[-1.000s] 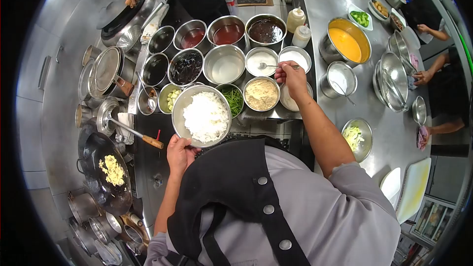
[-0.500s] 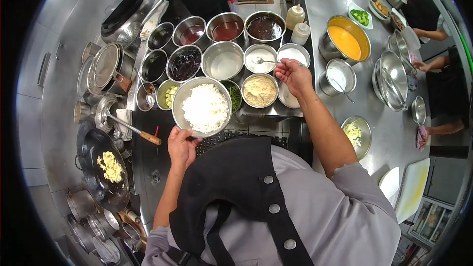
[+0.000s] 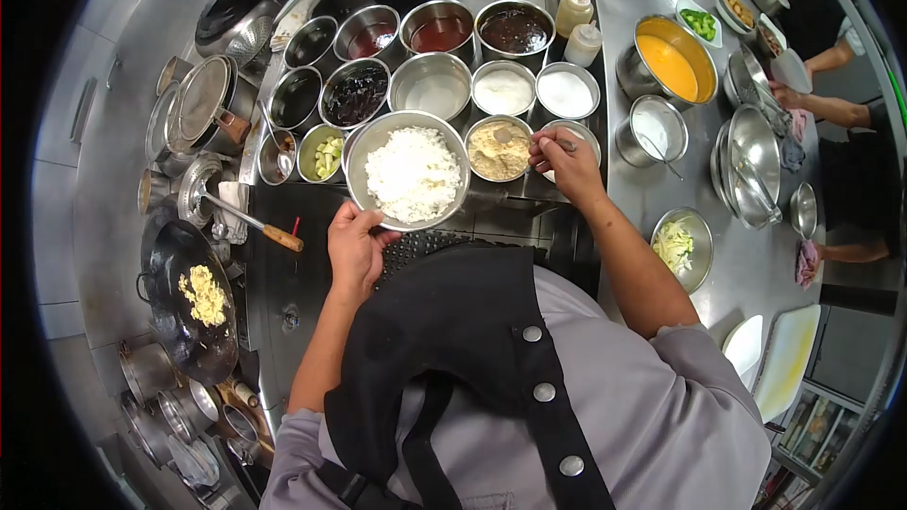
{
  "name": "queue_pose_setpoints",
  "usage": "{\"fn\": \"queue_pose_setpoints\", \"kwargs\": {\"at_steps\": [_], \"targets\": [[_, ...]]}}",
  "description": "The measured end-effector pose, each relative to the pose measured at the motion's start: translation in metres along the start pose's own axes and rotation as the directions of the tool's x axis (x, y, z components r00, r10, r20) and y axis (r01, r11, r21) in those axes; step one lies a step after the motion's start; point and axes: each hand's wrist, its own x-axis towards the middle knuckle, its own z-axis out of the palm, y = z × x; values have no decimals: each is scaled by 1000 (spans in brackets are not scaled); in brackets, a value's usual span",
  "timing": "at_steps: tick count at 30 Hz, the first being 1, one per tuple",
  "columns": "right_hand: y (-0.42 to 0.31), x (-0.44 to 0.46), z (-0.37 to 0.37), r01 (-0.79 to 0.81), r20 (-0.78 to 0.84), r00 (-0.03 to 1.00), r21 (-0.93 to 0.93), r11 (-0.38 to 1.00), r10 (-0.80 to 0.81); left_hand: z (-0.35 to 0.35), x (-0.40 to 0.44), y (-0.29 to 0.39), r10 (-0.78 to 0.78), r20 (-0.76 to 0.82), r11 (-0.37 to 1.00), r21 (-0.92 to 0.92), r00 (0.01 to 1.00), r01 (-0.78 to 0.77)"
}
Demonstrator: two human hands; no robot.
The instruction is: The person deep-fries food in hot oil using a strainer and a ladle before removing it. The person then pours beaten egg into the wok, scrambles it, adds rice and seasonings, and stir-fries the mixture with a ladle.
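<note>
My left hand [image 3: 356,244] grips the near rim of a metal bowl of white rice [image 3: 413,175], tilted slightly over the front row of containers. My right hand [image 3: 564,160] is closed on a spoon [image 3: 569,145], whose head is over or in the pot of tan powder [image 3: 498,150]. Behind that pot stand two containers of white powder or grains [image 3: 504,92] [image 3: 567,93]. A pot of clear liquid [image 3: 431,89] is just beyond the rice bowl. Chopped green pieces [image 3: 328,157] fill a small container left of the bowl.
Cooked egg lies in a wok [image 3: 189,307] at the left. A ladle handle [image 3: 282,237] juts toward the bowl. Dark and red sauces [image 3: 440,33] stand behind. On the right counter are a pot of orange liquid [image 3: 667,69] and a bowl of shredded vegetable [image 3: 673,245]. Co-workers' arms [image 3: 831,108] show far right.
The spoon has moved from the white container toward me, to the tan powder. The rice bowl has shifted right and away from me. A co-worker's arm at the top left has mostly left view.
</note>
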Motion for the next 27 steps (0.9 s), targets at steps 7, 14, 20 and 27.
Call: {"fn": "queue_pose_setpoints", "kwargs": {"at_steps": [7, 14, 20, 27], "targets": [[16, 10, -11, -129, -59, 985, 368, 921, 161, -10, -2, 4, 46, -72, 999, -4, 996, -47], [16, 10, -12, -168, -39, 981, 346, 923, 193, -8, 2, 4, 50, -82, 999, 9, 995, -50], [-46, -21, -11, -38, -12, 999, 381, 924, 46, 7, 13, 1, 77, -25, 984, 164, 997, -72], [-27, 11, -63, 213, -313, 926, -27, 977, -210, 33, 10, 0, -130, 160, 990, 66, 979, 121]]}}
